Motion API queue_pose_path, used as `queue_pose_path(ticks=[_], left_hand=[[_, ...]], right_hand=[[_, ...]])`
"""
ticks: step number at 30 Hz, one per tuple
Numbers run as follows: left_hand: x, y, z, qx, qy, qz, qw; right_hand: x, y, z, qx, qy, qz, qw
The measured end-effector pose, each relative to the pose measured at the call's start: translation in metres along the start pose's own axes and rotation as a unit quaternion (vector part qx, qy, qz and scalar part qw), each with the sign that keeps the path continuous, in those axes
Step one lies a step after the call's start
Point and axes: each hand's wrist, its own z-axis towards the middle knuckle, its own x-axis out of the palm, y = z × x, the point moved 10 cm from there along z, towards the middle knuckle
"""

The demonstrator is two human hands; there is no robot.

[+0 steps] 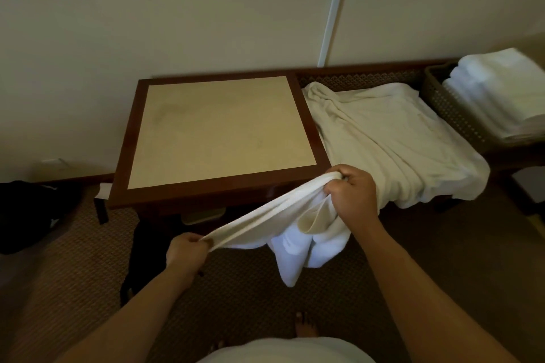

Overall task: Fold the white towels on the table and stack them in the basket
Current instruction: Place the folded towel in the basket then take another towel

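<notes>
1. Hands first: the left hand (185, 250) pinches one end of a white towel (283, 215), and the right hand (351, 191) is clenched round a bunched handful further along, the edge stretched between them in front of the table (124, 179).
2. Step in hand, I reckon: finding corners. Next it wants spreading flat on that tabletop.
3. Beyond, more unfolded towels (392, 138) lie heaped beside the table.
4. Farthest right, the basket (448, 108) already holds a folded stack (498, 94).
</notes>
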Motion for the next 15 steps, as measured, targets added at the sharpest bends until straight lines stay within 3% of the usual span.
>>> queue_pose_path(ticks=[2, 5, 7, 9, 13, 15], left_hand=[[-0.007, 0.002, 0.007, -0.008, -0.038, -0.008, 0.999], [0.003, 0.000, 0.006, -0.034, -0.001, -0.070, 0.997], [0.003, -0.028, -0.005, 0.072, -0.019, 0.031, 0.997], [0.012, -0.069, -0.034, 0.223, -0.024, 0.053, 0.973], [0.058, -0.133, -0.116, 0.426, 0.100, 0.053, 0.898], [0.069, -0.147, -0.138, 0.487, 0.107, 0.056, 0.865]], right_hand=[[0.006, -0.001, -0.001, -0.004, 0.021, -0.036, 0.999], [0.013, -0.006, 0.000, 0.001, 0.050, -0.065, 0.997], [0.022, -0.003, -0.002, -0.006, 0.091, -0.075, 0.993], [0.035, 0.001, -0.007, -0.017, 0.140, -0.087, 0.986], [0.058, 0.003, -0.017, -0.022, 0.195, -0.107, 0.975], [0.066, 0.006, -0.020, -0.031, 0.207, -0.127, 0.970]])
